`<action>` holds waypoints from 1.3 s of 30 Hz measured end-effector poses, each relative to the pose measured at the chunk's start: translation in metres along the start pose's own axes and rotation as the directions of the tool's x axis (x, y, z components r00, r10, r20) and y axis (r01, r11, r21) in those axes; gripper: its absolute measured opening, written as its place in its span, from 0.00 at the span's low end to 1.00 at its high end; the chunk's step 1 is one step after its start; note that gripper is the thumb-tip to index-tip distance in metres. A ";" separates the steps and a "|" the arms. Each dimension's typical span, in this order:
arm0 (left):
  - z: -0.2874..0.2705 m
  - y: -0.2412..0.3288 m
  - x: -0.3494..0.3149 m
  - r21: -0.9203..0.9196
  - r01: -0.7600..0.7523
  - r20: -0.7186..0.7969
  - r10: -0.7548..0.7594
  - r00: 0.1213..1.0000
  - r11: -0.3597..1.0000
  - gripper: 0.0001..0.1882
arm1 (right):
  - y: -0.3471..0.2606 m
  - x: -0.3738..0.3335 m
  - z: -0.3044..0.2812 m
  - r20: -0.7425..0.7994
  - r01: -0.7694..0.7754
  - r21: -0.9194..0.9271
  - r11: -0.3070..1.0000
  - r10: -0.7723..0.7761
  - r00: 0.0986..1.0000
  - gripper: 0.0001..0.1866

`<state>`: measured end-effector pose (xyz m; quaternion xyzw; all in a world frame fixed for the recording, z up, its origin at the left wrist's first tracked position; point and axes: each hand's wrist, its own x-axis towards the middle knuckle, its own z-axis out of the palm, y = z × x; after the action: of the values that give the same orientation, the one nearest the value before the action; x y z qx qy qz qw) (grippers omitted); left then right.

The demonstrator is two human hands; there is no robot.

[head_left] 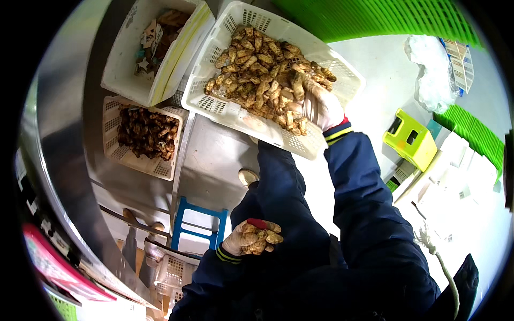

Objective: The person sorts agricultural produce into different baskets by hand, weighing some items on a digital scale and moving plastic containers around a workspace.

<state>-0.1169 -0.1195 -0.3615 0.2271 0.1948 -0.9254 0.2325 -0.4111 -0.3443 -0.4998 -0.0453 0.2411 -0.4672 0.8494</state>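
A white perforated plastic basket (225,109) stands tilted in front of me, heaped with mottled tan-brown, finger-length lumps (257,75) whose kind I cannot make out. My right hand (320,107), in a pale glove, reaches over the basket's right side into the heap. Its fingers curl round one or more of the lumps, and the tips are partly hidden among them. Nearer my body, at the lower middle, my left hand (234,242) is gloved too, with a red patch on a finger. It is closed round several similar lumps (261,238), palm turned up, apart from the basket.
Left of the basket stand a white foam box (126,75) with scraps inside and a smaller basket (111,142) of darker brown lumps. A blue stool frame (201,222) is below. Yellow-green crate (412,139), clear plastic bag (431,72) and green slatted panels (375,18) lie right and far.
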 end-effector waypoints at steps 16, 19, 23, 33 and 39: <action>0.123 -0.026 -0.068 0.100 -0.326 0.114 0.315 0.942 0.940 0.32 | -0.036 -0.053 0.243 0.202 -0.223 -0.090 0.971 0.237 0.950 0.27; 0.105 -0.026 -0.064 0.024 -0.334 0.177 0.325 0.929 0.942 0.29 | -0.013 -0.025 0.166 -0.035 -0.248 -0.460 0.853 0.262 0.964 0.27; 0.062 -0.032 -0.042 -0.034 -0.258 0.112 0.261 0.959 0.965 0.30 | 0.007 0.004 -0.009 -0.572 -0.516 -0.803 -0.299 0.141 0.808 0.29; -0.038 -0.027 0.006 -0.225 -0.144 0.122 0.174 0.977 0.964 0.35 | 0.008 0.173 -0.052 -0.333 -0.528 -0.719 -0.452 -0.442 0.833 0.32; -0.045 -0.011 0.007 -0.164 -0.152 0.085 0.167 0.982 0.975 0.33 | -0.002 0.182 -0.081 -0.375 -0.494 -0.667 -0.558 -0.322 0.869 0.33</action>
<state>-0.1130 -0.0921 -0.3992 0.1775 0.2362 -0.8956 0.3326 -0.3674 -0.4818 -0.6372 -0.6285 0.7105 0.0993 0.3005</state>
